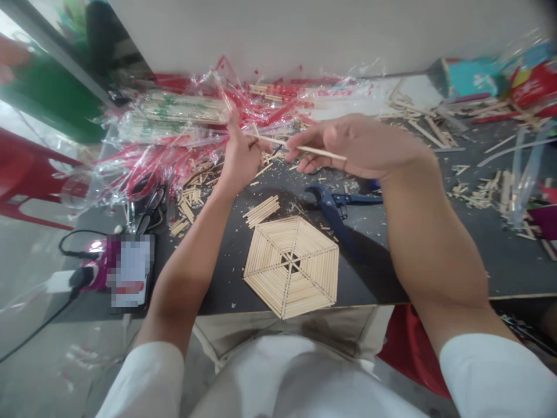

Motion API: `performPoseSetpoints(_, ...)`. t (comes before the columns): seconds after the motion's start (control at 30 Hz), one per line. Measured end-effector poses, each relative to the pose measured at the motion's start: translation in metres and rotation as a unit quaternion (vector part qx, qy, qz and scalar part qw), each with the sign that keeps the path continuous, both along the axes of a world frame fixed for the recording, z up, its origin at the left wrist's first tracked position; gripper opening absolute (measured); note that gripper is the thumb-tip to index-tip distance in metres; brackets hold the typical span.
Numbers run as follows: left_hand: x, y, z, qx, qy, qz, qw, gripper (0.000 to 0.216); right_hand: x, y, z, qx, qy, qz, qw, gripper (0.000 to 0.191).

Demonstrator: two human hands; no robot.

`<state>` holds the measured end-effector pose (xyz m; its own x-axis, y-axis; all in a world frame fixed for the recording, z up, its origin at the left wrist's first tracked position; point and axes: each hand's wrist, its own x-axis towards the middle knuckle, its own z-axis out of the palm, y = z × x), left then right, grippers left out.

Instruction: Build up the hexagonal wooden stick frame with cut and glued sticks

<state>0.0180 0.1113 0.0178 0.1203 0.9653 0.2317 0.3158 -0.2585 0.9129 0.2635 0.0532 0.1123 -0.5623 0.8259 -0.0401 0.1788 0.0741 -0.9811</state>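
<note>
My left hand is closed on a thin wooden stick, which points right toward my other hand. In my right hand, the fingers reach left and hold a second wooden stick, its tapered end sticking out below the palm. Below the hands, a hexagon of wooden sticks lies flat at the table's front edge, with spokes meeting at a small dark centre. A small bundle of cut sticks touches or nearly touches its upper left. A blue pipe cutter lies between the hexagon and my right forearm.
Plastic-wrapped chopstick packs and crumpled red-and-clear wrappers heap at the back left. Stick offcuts litter the dark table. A phone and a purple power socket with cables sit at the left edge.
</note>
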Motion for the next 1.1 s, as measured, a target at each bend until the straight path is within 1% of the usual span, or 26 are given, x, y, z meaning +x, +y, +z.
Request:
performPoseSetpoints(0.07,-0.002,0.003,0.003,-0.013,-0.016,0.003,1.000,0.073,-0.003,0.004,-0.007,0.005,-0.015,0.014,1.000,0.041)
performPoseSetpoints(0.17,-0.004,0.005,0.007,-0.019,-0.015,0.013,1.000,0.063,-0.010,0.010,-0.021,0.017,-0.063,0.010,0.998,0.024)
performPoseSetpoints(0.23,-0.005,0.005,0.010,-0.011,-0.009,0.019,1.000,0.051,-0.016,0.013,-0.032,0.001,-0.072,-0.022,0.997,0.018)
performPoseSetpoints(0.3,-0.003,0.003,0.013,0.002,0.000,0.022,1.000,0.033,-0.022,0.017,-0.042,-0.013,-0.048,-0.059,0.997,0.020)
performPoseSetpoints(0.37,0.000,-0.001,0.015,0.023,0.016,0.016,0.999,0.016,-0.027,0.021,-0.051,0.002,-0.021,-0.097,0.995,0.023)
performPoseSetpoints(0.43,0.003,-0.007,0.016,0.047,0.038,-0.008,0.998,0.008,-0.029,0.026,-0.058,0.045,-0.011,-0.145,0.988,0.018)
performPoseSetpoints(0.47,0.004,-0.010,0.016,0.051,0.054,-0.029,0.997,0.008,-0.029,0.029,-0.062,0.071,-0.013,-0.169,0.983,0.015)
performPoseSetpoints(0.53,0.006,-0.015,0.014,0.036,0.093,-0.089,0.991,0.014,-0.029,0.034,-0.068,0.121,-0.024,-0.206,0.971,0.014)
performPoseSetpoints(0.6,0.006,-0.018,0.011,0.014,0.130,-0.139,0.982,0.019,-0.030,0.038,-0.075,0.155,-0.034,-0.212,0.964,0.016)
performPoseSetpoints(0.63,0.005,-0.018,0.009,0.010,0.144,-0.151,0.978,0.020,-0.031,0.038,-0.078,0.165,-0.039,-0.204,0.964,0.016)
performPoseSetpoints(0.73,0.003,-0.017,0.004,0.005,0.154,-0.154,0.976,0.018,-0.037,0.037,-0.083,0.180,-0.055,-0.177,0.966,0.015)
performPoseSetpoints(0.83,0.001,-0.014,-0.002,-0.015,0.126,-0.168,0.978,0.014,-0.042,0.033,-0.083,0.194,-0.078,-0.162,0.964,0.012)
performPoseSetpoints(0.93,0.000,-0.012,-0.009,-0.016,0.109,-0.177,0.978,0.017,-0.043,0.031,-0.079,0.195,-0.110,-0.160,0.961,0.011)
performPoseSetpoints(1.03,0.001,-0.011,-0.014,-0.008,0.095,-0.180,0.979,0.018,-0.040,0.030,-0.073,0.175,-0.136,-0.162,0.962,0.010)
performPoseSetpoints(1.1,0.002,-0.012,-0.015,-0.008,0.085,-0.179,0.980,0.017,-0.039,0.028,-0.068,0.164,-0.151,-0.155,0.963,0.014)
